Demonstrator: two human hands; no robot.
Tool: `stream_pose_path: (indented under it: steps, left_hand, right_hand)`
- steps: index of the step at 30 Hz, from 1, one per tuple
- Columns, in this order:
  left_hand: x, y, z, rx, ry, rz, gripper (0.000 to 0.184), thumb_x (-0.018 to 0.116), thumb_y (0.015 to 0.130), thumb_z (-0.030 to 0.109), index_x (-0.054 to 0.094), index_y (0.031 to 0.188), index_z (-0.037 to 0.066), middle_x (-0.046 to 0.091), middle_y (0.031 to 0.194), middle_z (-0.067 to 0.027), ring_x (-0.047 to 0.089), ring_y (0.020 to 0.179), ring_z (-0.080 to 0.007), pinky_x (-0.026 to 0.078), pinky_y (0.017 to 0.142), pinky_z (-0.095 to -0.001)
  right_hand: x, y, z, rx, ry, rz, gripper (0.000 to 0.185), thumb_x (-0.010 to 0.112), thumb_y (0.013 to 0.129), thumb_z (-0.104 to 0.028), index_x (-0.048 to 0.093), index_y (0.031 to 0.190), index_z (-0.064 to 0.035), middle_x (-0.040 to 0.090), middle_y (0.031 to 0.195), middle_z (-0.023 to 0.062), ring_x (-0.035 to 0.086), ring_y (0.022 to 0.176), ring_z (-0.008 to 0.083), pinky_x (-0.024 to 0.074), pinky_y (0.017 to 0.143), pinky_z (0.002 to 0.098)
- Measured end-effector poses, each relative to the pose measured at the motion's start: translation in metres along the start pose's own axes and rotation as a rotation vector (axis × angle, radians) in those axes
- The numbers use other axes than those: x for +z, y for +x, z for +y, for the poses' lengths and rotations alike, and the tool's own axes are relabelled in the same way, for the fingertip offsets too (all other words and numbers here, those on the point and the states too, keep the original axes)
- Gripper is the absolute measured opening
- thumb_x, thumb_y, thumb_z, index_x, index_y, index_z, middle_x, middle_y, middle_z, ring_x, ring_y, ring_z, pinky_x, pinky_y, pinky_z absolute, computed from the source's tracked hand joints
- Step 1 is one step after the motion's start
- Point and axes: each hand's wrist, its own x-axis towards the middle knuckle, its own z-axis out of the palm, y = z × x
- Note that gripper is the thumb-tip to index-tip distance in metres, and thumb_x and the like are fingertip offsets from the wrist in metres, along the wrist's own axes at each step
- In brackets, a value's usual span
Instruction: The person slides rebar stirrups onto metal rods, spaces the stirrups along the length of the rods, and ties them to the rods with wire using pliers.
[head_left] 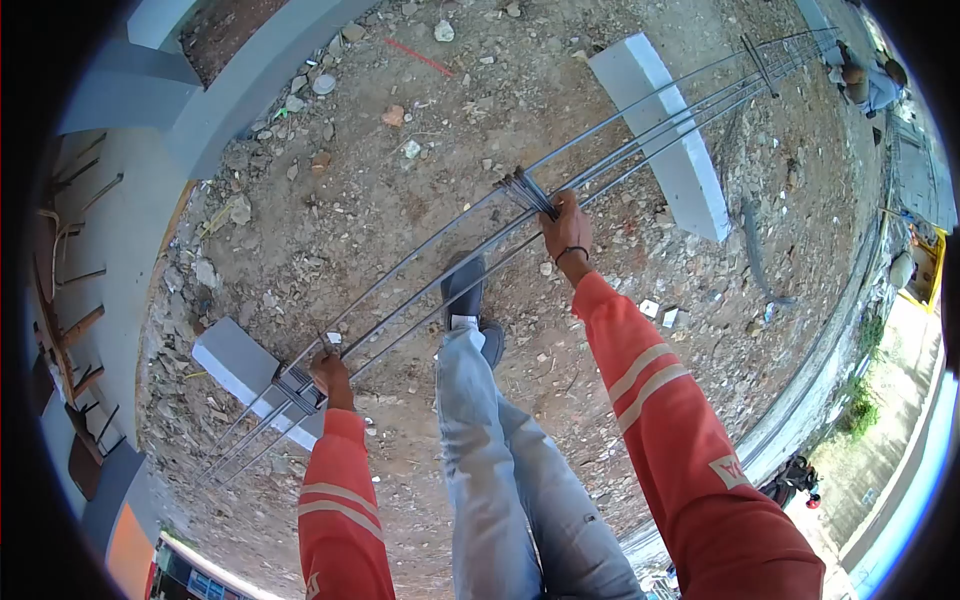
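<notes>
Across the stony ground (400, 150), a long steel rod frame (455, 268) slants from near left to far right, laid over a left block (235, 355) and a right block (690, 190). The right hand (567, 228) is clasped around the near end of the right ring bundle (528, 190), between the two blocks. The left hand (328, 372) touches the frame just beside the left ring bundle (295, 388), fingers bent; whether they close fully on a rod, I cannot tell.

Judging by its length and thin bars, the frame should be stiff over short spans yet springy and awkward overall, with a fair weight and little risk of breaking. The rings look light and probably slide or twist along the rods, so a bundle is best gripped whole, at its sides, clear of pinch points where rings meet bars. For steadying the frame, a bare length of rod near either block seems the firmest hold; bar ends may be sharp on bare skin.
</notes>
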Motion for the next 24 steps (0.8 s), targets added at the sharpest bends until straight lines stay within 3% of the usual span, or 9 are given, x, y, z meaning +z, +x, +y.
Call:
stream_pose_path:
  steps: [2,5,8,11,13,17,19,23,24]
  left_hand:
    - [0.022,-0.033,0.054,0.007,-0.223,0.014,0.011,0.066,0.081,0.009,0.069,0.087,0.001,0.070,0.079,-0.0154,0.068,0.070,-0.0248,0.053,0.063,-0.0351]
    - [0.054,-0.073,0.145,-0.040,-0.245,-0.064,0.011,0.066,0.082,0.008,0.070,0.091,0.003,0.071,0.084,-0.0135,0.069,0.067,-0.0252,0.053,0.064,-0.0357]
    - [0.116,-0.096,0.178,0.127,-0.174,-0.048,0.011,0.065,0.083,0.007,0.069,0.091,0.001,0.071,0.082,-0.0141,0.068,0.064,-0.0236,0.053,0.060,-0.0350]
    - [0.162,-0.128,0.278,0.203,-0.270,-0.145,0.009,0.065,0.084,0.004,0.068,0.091,0.001,0.070,0.080,-0.0143,0.068,0.063,-0.0196,0.053,0.058,-0.0310]
    - [0.176,-0.155,0.338,0.074,-0.480,-0.352,0.006,0.064,0.085,0.003,0.067,0.089,-0.001,0.069,0.079,-0.0136,0.068,0.070,-0.0162,0.052,0.059,-0.0276]
    - [0.235,-0.182,0.422,0.069,-0.485,-0.490,0.009,0.062,0.088,0.000,0.064,0.097,-0.001,0.069,0.086,-0.0104,0.068,0.072,-0.0167,0.056,0.061,-0.0284]
    - [0.260,-0.203,0.465,-0.143,-0.765,-0.579,0.011,0.060,0.091,0.001,0.064,0.101,-0.003,0.069,0.090,-0.0098,0.067,0.071,-0.0174,0.056,0.063,-0.0284]
    - [0.309,-0.226,0.511,-0.168,-0.684,-0.577,0.015,0.060,0.091,0.002,0.063,0.104,-0.004,0.069,0.093,-0.0107,0.066,0.075,-0.0183,0.056,0.065,-0.0274]
    - [0.316,-0.230,0.523,-0.179,-0.527,-0.499,0.017,0.064,0.089,0.008,0.064,0.103,-0.001,0.069,0.094,-0.0099,0.066,0.076,-0.0188,0.055,0.067,-0.0278]
  right_hand:
    - [-0.015,0.020,0.013,0.020,0.003,0.032,0.037,0.077,0.074,-0.019,0.051,0.099,-0.0102,0.069,0.086,0.0138,0.066,0.080,0.0360,0.0503,0.068,0.0436]
    - [-0.033,0.050,0.025,0.074,0.031,0.032,0.036,0.077,0.074,-0.020,0.052,0.098,-0.0100,0.070,0.086,0.0128,0.067,0.082,0.0346,0.0506,0.069,0.0434]
    - [-0.050,0.071,0.033,0.052,0.003,-0.013,0.034,0.075,0.076,-0.023,0.054,0.101,-0.0114,0.070,0.088,0.0120,0.067,0.083,0.0342,0.0505,0.070,0.0439]
    - [-0.067,0.089,0.036,0.055,0.051,0.015,0.031,0.073,0.079,-0.024,0.054,0.103,-0.0152,0.070,0.091,0.0134,0.065,0.085,0.0391,0.0501,0.070,0.0479]
    - [-0.079,0.100,0.043,0.138,0.065,0.037,0.031,0.074,0.079,-0.023,0.055,0.102,-0.0152,0.070,0.090,0.0127,0.065,0.085,0.0395,0.0496,0.070,0.0485]
    - [-0.104,0.141,0.073,0.157,0.051,0.072,0.028,0.073,0.079,-0.020,0.056,0.100,-0.0131,0.071,0.091,0.0111,0.067,0.084,0.0366,0.0510,0.072,0.0462]
    - [-0.115,0.161,0.089,0.130,0.119,0.037,0.026,0.073,0.079,-0.020,0.057,0.099,-0.0114,0.071,0.092,0.0113,0.067,0.085,0.0352,0.0515,0.072,0.0448]
    - [-0.136,0.183,0.109,0.092,0.212,-0.177,0.020,0.070,0.083,-0.020,0.065,0.098,-0.0085,0.072,0.091,0.0121,0.069,0.084,0.0293,0.0534,0.073,0.0381]
    - [-0.136,0.189,0.115,0.151,0.273,-0.289,0.018,0.067,0.085,-0.020,0.067,0.101,-0.0109,0.071,0.093,0.0132,0.069,0.085,0.0307,0.0539,0.073,0.0391]
